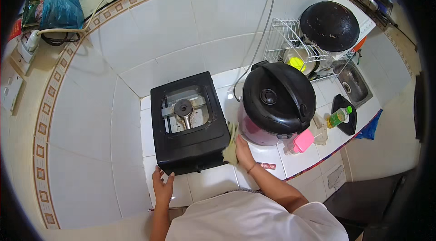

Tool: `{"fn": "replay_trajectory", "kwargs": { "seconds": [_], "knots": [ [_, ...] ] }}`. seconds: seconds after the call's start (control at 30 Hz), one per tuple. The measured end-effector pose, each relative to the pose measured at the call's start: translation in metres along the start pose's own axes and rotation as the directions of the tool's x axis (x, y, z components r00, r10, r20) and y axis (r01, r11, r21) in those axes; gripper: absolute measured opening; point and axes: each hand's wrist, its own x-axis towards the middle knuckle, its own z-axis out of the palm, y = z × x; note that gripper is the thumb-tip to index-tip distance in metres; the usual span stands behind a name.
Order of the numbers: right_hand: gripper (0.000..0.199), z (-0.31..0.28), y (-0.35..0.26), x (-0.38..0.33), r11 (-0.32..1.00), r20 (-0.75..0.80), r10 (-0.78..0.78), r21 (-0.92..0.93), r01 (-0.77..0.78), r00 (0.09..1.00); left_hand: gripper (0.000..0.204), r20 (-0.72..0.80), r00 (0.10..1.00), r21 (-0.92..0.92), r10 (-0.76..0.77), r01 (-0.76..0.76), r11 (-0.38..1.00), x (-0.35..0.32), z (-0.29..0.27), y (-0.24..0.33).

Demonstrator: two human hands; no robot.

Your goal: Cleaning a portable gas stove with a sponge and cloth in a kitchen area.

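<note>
A black single-burner gas stove (188, 148) sits at a slight angle on the white tiled counter, with its round burner (183, 108) showing through the frame in its top. My left hand (162, 189) grips the stove's front left corner, the thumb on its front face and the fingers round the side. My right hand (244, 154) is closed on a pale green cloth (230, 148), which it presses against the stove's right side near the front. The fingertips behind the cloth are partly hidden. Close beside that hand stands a large rice cooker (286, 93) with a black lid.
Right of the cooker are a pink-lidded container (300, 142), a bottle with a green cap (339, 116) on a black tray (349, 125), and a metal sink (356, 87). A white dish rack (284, 36) and black pan (329, 26) stand behind. A grey cable (268, 23) hangs down the tiled wall.
</note>
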Motion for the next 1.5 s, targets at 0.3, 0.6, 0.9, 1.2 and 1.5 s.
{"fn": "replay_trajectory", "kwargs": {
  "seconds": [0.3, 0.6, 0.9, 1.2, 1.5],
  "knots": [
    [0.035, -0.029, -0.116, -0.047, 0.954, 0.176, 0.050, -0.301, 0.005, 0.983, 0.064, -0.033, 0.996, 0.170, 0.077, -0.070, 0.983, 0.007, -0.009, -0.005],
    [0.046, 0.038, -0.103, 0.042, 0.678, 0.197, -0.283, -0.652, 0.341, 0.939, 0.077, -0.034, 0.972, 0.109, 0.234, -0.229, 0.967, 0.004, -0.003, 0.001],
    [0.032, 0.079, -0.110, 0.191, 0.696, 0.019, -0.347, -0.665, 0.271, 0.938, 0.074, 0.006, 0.951, 0.265, 0.308, -0.298, 0.917, 0.014, -0.004, 0.015],
    [0.040, 0.069, -0.112, 0.091, 0.637, 0.088, -0.219, -0.741, 0.211, 0.972, 0.071, -0.022, 0.930, 0.308, 0.366, -0.342, 0.888, 0.007, -0.012, 0.006],
    [0.031, 0.103, -0.106, 0.219, 0.407, 0.114, -0.444, -0.858, 0.314, 0.889, 0.075, 0.042, 0.954, 0.326, 0.298, -0.295, 0.898, 0.003, -0.007, 0.007]
  ]
}}
